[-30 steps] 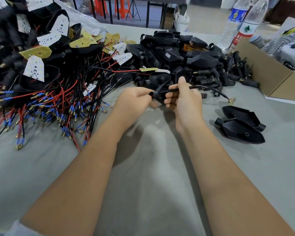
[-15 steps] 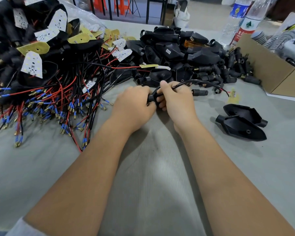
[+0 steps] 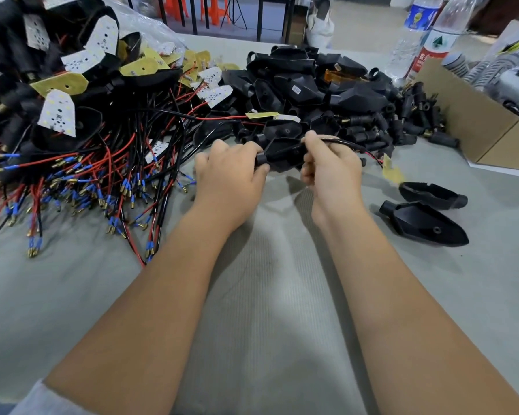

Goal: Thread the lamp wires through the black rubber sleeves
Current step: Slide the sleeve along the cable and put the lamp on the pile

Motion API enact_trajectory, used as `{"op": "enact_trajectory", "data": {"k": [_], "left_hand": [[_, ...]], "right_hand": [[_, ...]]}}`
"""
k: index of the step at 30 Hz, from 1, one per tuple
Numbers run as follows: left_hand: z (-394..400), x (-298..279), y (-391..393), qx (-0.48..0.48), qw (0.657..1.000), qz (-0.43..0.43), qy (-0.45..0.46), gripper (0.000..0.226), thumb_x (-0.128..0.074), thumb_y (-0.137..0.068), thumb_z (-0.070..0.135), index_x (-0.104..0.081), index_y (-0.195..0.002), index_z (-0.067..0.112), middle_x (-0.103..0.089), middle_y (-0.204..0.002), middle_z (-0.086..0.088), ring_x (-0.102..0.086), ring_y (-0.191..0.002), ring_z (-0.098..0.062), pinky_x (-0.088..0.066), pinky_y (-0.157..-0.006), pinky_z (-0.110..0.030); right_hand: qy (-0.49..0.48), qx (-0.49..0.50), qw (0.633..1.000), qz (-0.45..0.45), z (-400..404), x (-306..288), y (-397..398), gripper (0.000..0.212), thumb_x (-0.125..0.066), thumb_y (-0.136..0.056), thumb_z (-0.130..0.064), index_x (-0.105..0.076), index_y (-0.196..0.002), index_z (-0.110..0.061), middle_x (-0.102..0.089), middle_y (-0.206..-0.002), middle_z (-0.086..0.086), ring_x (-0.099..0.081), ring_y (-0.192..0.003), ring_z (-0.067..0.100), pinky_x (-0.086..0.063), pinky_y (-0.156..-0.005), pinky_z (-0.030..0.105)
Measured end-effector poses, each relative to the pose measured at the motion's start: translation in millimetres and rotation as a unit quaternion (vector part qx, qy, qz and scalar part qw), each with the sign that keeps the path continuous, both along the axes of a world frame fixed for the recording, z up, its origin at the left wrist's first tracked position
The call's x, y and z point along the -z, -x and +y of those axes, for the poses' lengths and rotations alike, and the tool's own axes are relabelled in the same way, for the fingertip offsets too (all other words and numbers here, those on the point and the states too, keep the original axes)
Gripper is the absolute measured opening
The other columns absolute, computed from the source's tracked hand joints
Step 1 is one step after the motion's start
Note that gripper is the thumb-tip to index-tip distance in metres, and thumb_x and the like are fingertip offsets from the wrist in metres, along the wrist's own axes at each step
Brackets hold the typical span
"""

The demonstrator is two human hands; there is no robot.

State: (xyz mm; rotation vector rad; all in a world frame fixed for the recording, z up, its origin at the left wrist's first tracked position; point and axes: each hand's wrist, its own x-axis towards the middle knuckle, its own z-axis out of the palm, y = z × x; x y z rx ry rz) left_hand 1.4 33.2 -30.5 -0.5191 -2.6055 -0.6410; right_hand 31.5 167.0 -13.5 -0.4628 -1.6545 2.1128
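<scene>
A black lamp housing [image 3: 282,154] is held between both hands above the grey table mat. My left hand [image 3: 231,172] grips its narrow tube end. My right hand [image 3: 331,167] grips its wide end and pinches the black and red wire [image 3: 354,146] that runs off to the right to a small yellow board [image 3: 391,172]. A heap of wired boards with red and black leads [image 3: 102,163] lies at the left. A pile of black housings [image 3: 306,88] and rubber sleeves [image 3: 417,118] sits behind my hands.
Two black housings [image 3: 426,223] lie on the mat at the right. A cardboard box [image 3: 468,127] stands at the far right with two water bottles [image 3: 423,34] behind it. Grey mat [image 3: 267,295] spreads in front of me.
The housing has turned lengthwise between my hands, and my hands have spread apart. The wire with its yellow board has been drawn closer to my right hand.
</scene>
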Motion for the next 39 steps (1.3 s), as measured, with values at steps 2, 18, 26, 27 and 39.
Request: {"op": "enact_trajectory", "data": {"k": [2, 18, 26, 27, 39], "left_hand": [[1, -1, -1, 0.014, 1.000, 0.015, -0.012, 0.021, -0.049, -0.097, 0.035, -0.058, -0.110, 0.021, -0.045, -0.086, 0.014, -0.041, -0.102, -0.022, -0.015, -0.078, -0.030], [1, -12, -9, -0.009, 0.990, 0.135, 0.027, 0.029, -0.049, -0.097, 0.030, -0.061, -0.116, 0.012, -0.062, -0.096, -0.004, -0.050, -0.092, -0.031, -0.022, -0.073, -0.034], [3, -8, -7, 0.003, 0.996, 0.086, -0.009, 0.027, -0.046, -0.098, 0.035, -0.059, -0.112, 0.017, -0.061, -0.091, 0.001, -0.049, -0.094, -0.027, -0.027, -0.078, -0.036], [4, -9, -7, 0.009, 0.996, 0.089, -0.009, 0.027, -0.046, -0.098, 0.034, -0.059, -0.113, 0.017, -0.061, -0.092, 0.001, -0.049, -0.095, -0.027, -0.028, -0.080, -0.036], [7, -2, -9, 0.054, 0.994, -0.082, -0.050, 0.031, -0.041, -0.100, 0.041, -0.055, -0.101, 0.014, -0.047, -0.059, 0.008, -0.049, -0.068, -0.022, -0.027, -0.053, -0.034]], "right_hand": [[-0.083, -0.018, 0.996, -0.017, -4, 2, 1, 0.027, -0.069, -0.091, -0.024, -0.060, -0.068, -0.014, -0.049, -0.057, -0.006, -0.044, -0.057, 0.011, -0.040, -0.059, 0.026], [0.288, 0.000, 0.955, 0.069, 3, -2, 1, 0.030, -0.048, -0.103, -0.037, -0.054, -0.083, -0.015, -0.048, -0.056, -0.002, -0.043, -0.047, 0.010, -0.036, -0.049, 0.020], [0.145, 0.005, 0.989, 0.013, 0, 0, 4, 0.032, -0.049, -0.104, -0.025, -0.058, -0.077, -0.012, -0.048, -0.059, -0.003, -0.044, -0.049, 0.008, -0.038, -0.050, 0.019], [0.111, -0.001, 0.994, 0.007, -1, 1, 4, 0.031, -0.051, -0.103, -0.025, -0.059, -0.076, -0.012, -0.048, -0.060, -0.004, -0.045, -0.050, 0.008, -0.039, -0.051, 0.019], [-0.005, -0.042, 0.999, 0.004, -4, -1, 0, 0.022, -0.062, -0.097, -0.027, -0.064, -0.079, -0.015, -0.058, -0.064, -0.008, -0.044, -0.054, 0.008, -0.039, -0.052, 0.020]]}}
